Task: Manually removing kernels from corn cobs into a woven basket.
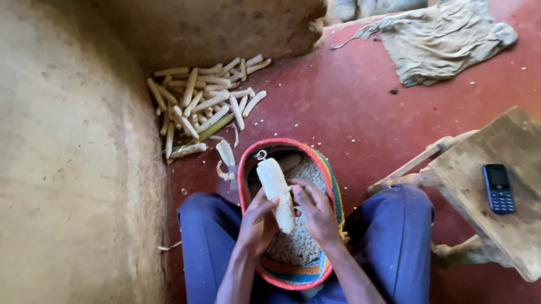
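Cob [275,185], pale and half-stripped, gripped by both left hand [257,225] and right hand [318,213] above woven, kernel-filled basket [337,193].

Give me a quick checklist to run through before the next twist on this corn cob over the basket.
1. Cob held by both hands: ok, left hand and right hand wrap its lower half.
2. Cob over the basket: ok, kernels would likely drop inside.
3. Basket steady between the knees: ok.
4. Room left in basket: ok, kernels sit below the rim.
5. Kernels left on cob: cannot tell.
6. Phone on stool, apart from the work: ok.
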